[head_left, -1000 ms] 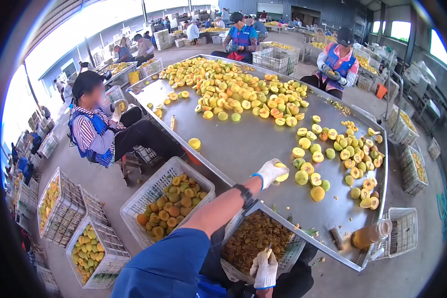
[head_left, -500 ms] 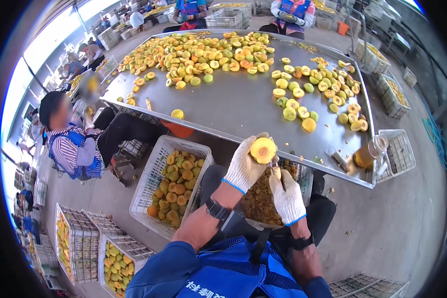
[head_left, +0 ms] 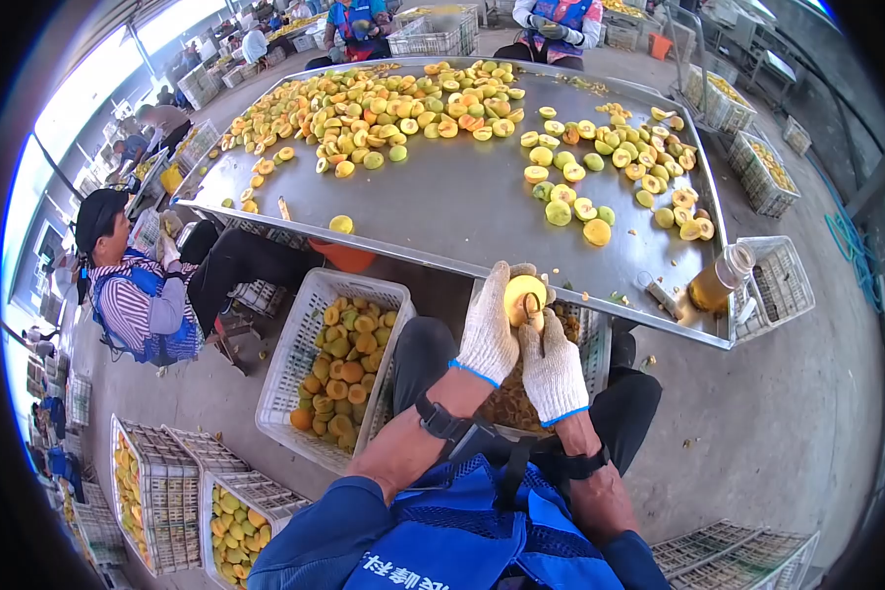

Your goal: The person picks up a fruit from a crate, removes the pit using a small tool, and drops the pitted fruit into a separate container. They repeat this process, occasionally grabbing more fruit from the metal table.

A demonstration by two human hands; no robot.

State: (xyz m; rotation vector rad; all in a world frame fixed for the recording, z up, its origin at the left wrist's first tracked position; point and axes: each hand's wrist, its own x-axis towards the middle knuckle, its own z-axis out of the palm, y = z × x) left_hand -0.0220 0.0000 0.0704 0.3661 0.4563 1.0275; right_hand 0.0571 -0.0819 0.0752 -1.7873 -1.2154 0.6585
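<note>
My left hand (head_left: 490,334), in a white knit glove with a blue cuff edge, is closed around a yellow peach half (head_left: 521,289), its cut face turned up. My right hand (head_left: 555,376), gloved alike, grips a small pitting tool whose thin curved metal loop (head_left: 532,307) meets the cut face. The fingers hide the tool's handle. Both hands are just off the near edge of the metal table (head_left: 433,221). Below them, between my knees, a crate holds brownish scraps (head_left: 509,405).
A white crate (head_left: 400,300) of peach halves stands left of my knees. Peach halves (head_left: 393,108) are heaped across the table. A jar of amber liquid (head_left: 721,278) stands at its right corner. A co-worker (head_left: 143,285) sits at left; full crates (head_left: 172,492) stand behind.
The pitting tool has moved up from beside the peach half onto its cut face. Both hands are closer together, and the peach half has tilted. The whole view has shifted slightly.
</note>
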